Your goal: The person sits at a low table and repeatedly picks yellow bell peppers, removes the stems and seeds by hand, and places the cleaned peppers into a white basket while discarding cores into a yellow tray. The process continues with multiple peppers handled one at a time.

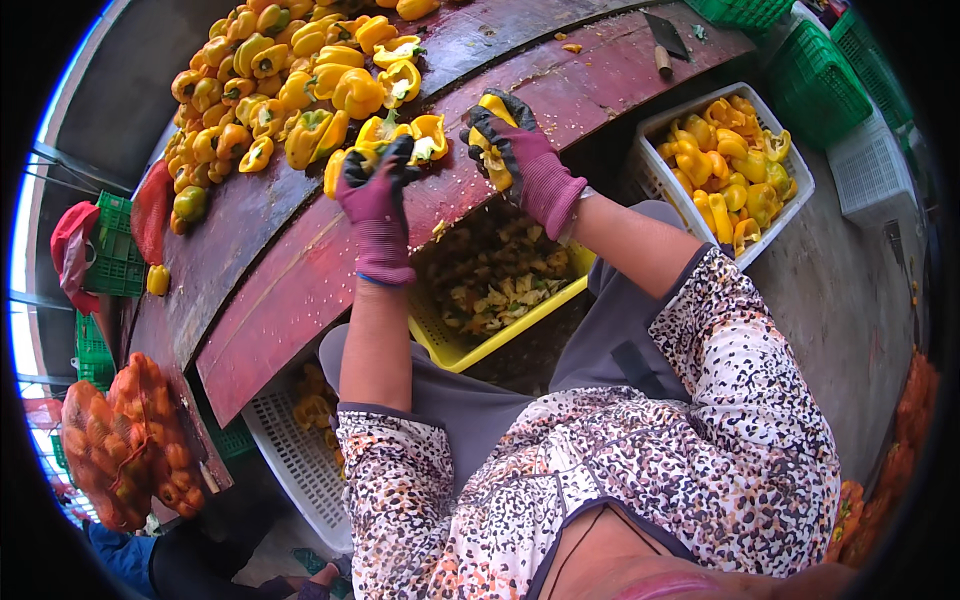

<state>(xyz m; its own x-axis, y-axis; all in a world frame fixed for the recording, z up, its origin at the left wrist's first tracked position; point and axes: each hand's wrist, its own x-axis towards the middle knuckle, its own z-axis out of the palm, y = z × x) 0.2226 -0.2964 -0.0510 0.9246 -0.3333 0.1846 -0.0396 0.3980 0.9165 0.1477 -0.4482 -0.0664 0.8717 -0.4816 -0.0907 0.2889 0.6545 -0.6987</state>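
Note:
Over the red board of the work table, my right hand [517,146], in a purple glove with a black coating, grips a yellow bell pepper piece [496,166]. More yellow shows between its upper fingers. My left hand [377,191], gloved alike, is at the table among cut yellow peppers. Its thumb and fingers are spread around a yellow pepper piece [332,176]; whether it grips the piece is unclear. Just beyond that hand lies a halved pepper [429,139] with pale core and seeds showing. A large heap of yellow peppers [247,82] covers the table's far left.
Below the table edge, a yellow crate [517,324] holds cores and scraps. A white crate [801,184] of pepper pieces stands right, another white crate [300,480] lower left. A cleaver [666,39] lies at the table's right end. Orange mesh sacks [124,442] sit left, near another person [202,551].

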